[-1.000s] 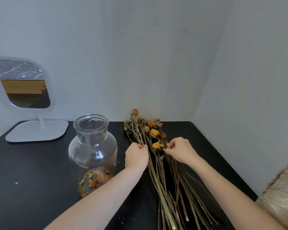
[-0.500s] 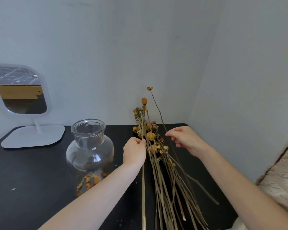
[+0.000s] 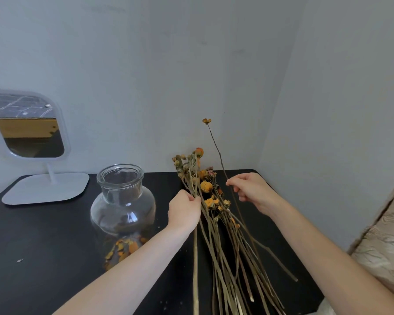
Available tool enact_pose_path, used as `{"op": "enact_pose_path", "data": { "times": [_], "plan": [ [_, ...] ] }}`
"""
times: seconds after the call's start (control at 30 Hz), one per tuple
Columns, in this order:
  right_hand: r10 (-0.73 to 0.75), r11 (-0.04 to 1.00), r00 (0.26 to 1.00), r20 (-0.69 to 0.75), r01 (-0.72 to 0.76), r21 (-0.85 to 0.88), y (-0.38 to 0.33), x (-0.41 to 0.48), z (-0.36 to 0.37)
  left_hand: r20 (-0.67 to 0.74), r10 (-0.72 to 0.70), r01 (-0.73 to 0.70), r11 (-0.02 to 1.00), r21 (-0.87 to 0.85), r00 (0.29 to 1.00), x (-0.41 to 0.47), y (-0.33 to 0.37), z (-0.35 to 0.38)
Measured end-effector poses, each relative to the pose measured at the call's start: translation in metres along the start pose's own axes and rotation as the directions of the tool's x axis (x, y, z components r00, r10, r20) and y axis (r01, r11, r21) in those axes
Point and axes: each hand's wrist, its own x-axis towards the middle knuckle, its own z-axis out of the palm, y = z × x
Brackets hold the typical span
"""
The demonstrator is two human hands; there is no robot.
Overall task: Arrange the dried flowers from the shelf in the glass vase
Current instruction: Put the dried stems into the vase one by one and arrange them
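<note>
A bundle of dried flowers (image 3: 216, 226) with orange heads and long tan stems lies on the black table (image 3: 43, 251). My left hand (image 3: 184, 211) grips a few stems near their heads, lifting that cluster (image 3: 192, 164) up. My right hand (image 3: 251, 190) pinches one thin stem (image 3: 216, 146) whose small flower stands high against the wall. The glass vase (image 3: 122, 201) stands upright left of my left hand, with orange petals at its bottom.
A white table mirror (image 3: 26, 126) on a flat base (image 3: 46, 188) stands at the back left. Walls close the back and the right side. A beige cushion (image 3: 382, 246) shows at the right edge. A small crumb (image 3: 20, 260) lies on the table.
Both hands rose from the flat bundle. The left hand lifted a cluster of stems and the right hand pulled a single thin stem upright. The camera tilted up slightly.
</note>
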Motion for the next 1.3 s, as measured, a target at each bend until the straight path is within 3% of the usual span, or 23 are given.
{"op": "enact_pose_path", "data": {
  "times": [0.47,0.73,0.93,1.13,1.3],
  "plan": [
    [-0.002,0.998,1.000,-0.023,0.004,0.059,-0.013,0.000,-0.004,-0.019,0.083,-0.085,0.992,-0.089,0.996,-0.005,0.032,-0.009],
    [-0.155,0.973,0.981,-0.120,0.173,0.156,-0.075,-0.002,-0.017,0.013,0.221,-0.212,0.950,-0.229,0.975,-0.016,0.092,-0.054],
    [-0.263,0.922,0.949,-0.175,0.301,0.245,-0.129,-0.008,-0.023,-0.063,0.327,-0.330,0.896,-0.297,0.943,-0.020,0.137,-0.117],
    [-0.314,0.804,0.917,-0.247,0.395,0.445,-0.179,-0.012,-0.009,-0.246,0.380,-0.448,0.817,-0.364,0.892,-0.017,0.167,-0.185],
    [-0.367,0.746,0.898,-0.244,0.440,0.500,-0.207,-0.015,0.010,-0.371,0.384,-0.518,0.760,-0.394,0.846,-0.017,0.180,-0.227]
  ]
}}
